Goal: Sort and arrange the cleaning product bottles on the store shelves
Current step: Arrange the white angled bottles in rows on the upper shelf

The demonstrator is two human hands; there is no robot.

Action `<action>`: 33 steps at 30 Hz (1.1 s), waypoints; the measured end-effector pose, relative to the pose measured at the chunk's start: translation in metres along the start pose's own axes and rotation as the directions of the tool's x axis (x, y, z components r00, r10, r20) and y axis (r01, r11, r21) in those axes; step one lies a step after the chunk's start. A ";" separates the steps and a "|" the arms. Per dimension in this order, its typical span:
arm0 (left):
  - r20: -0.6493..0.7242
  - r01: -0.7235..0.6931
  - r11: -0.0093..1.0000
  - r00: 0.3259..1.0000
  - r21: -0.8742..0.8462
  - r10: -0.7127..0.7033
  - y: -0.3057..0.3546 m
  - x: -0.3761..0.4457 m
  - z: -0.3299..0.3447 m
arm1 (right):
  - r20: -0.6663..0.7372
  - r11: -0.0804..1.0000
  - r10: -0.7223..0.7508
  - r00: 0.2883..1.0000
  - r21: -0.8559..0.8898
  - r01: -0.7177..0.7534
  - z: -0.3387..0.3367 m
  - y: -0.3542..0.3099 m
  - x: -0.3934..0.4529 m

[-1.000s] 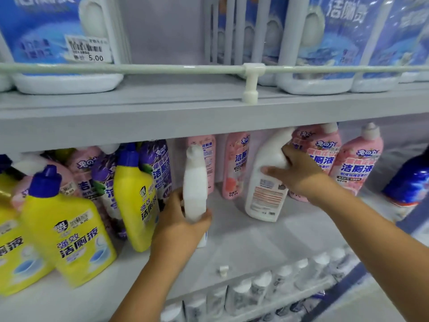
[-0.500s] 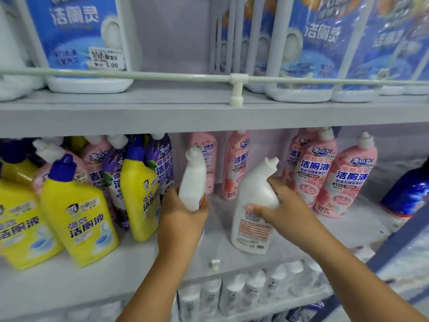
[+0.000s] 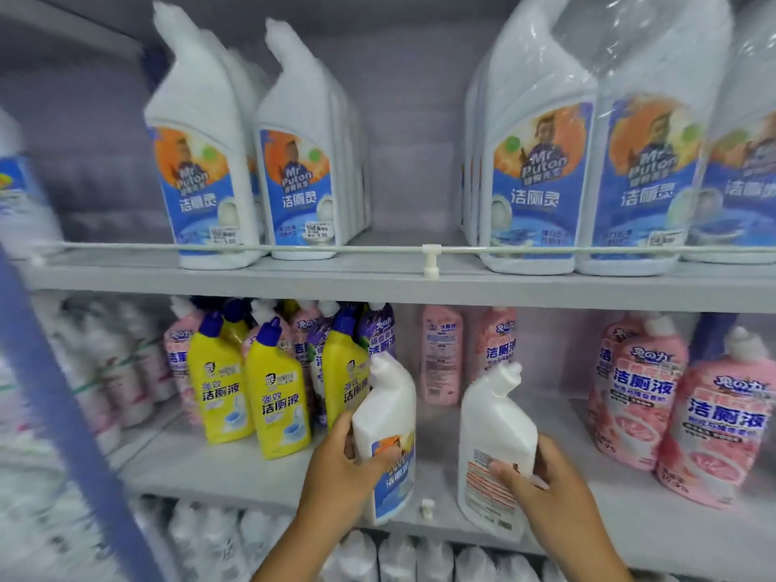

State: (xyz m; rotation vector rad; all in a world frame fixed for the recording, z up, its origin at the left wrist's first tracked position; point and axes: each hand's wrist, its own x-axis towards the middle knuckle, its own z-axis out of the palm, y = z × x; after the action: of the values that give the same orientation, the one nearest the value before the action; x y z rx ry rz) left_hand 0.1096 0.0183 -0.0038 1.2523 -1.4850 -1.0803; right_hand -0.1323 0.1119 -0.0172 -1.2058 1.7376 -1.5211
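Hands hold one white bottle each in front of the middle shelf (image 3: pixel 235 468). The left hand (image 3: pixel 344 468) grips the left white bottle (image 3: pixel 388 417) around its lower body, with the thumb across the blue and orange label and the fingers curled behind; this bottle leans a little to the right and its bent neck points up to the left. The right hand (image 3: pixel 541 480) grips the right white bottle (image 3: pixel 495 430) from its right side, the fingers curled over the back label with small print, and the bent neck of this bottle points up to the right. I cannot tell if the two bottles stand on the shelf or are lifted just above it. The two bottles are near each other but apart, and a small white clip (image 3: pixel 427 508) sits on the shelf edge between them. Just left of the left hand stand yellow bottles (image 3: pixel 275 396) with dark blue caps, and behind them are purple bottles (image 3: pixel 380 333) and some pink ones. At the back of the shelf, behind the gap, two pink bottles (image 3: pixel 441 354) stand upright. To the right of the right hand is a group of pink bottles with white caps (image 3: pixel 714 417), well apart from the hand. On the upper shelf (image 3: pixel 378 283) stand rows of big white bottles with blue labels (image 3: pixel 205 170), some on the right wrapped in clear plastic, behind a thin white rail (image 3: pixel 378 248). Below the middle shelf the white caps of more bottles (image 3: pixel 394 556) are visible, blurred.
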 end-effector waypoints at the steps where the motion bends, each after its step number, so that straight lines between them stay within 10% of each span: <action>1: -0.013 0.005 1.000 1.000 -0.004 -0.005 0.000 -0.006 -0.004 | 0.002 1.000 0.001 1.000 0.013 -0.001 0.000 -0.001 -0.001; 18: 0.112 -0.187 0.978 0.974 -0.094 0.197 0.098 -0.073 -0.094 | 0.169 0.989 -0.137 0.976 0.084 0.125 -0.011 -0.098 -0.051; 33: 0.060 -0.695 0.718 0.718 0.026 0.693 0.329 0.028 -0.200 | -0.079 0.761 -0.619 0.782 0.186 0.622 0.006 -0.359 -0.004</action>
State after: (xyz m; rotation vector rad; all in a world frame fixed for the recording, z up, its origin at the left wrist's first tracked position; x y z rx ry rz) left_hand 0.2289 0.0119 0.3629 0.5779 -1.8107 -0.5570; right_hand -0.0261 0.1238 0.3258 -1.7722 1.1820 -2.0177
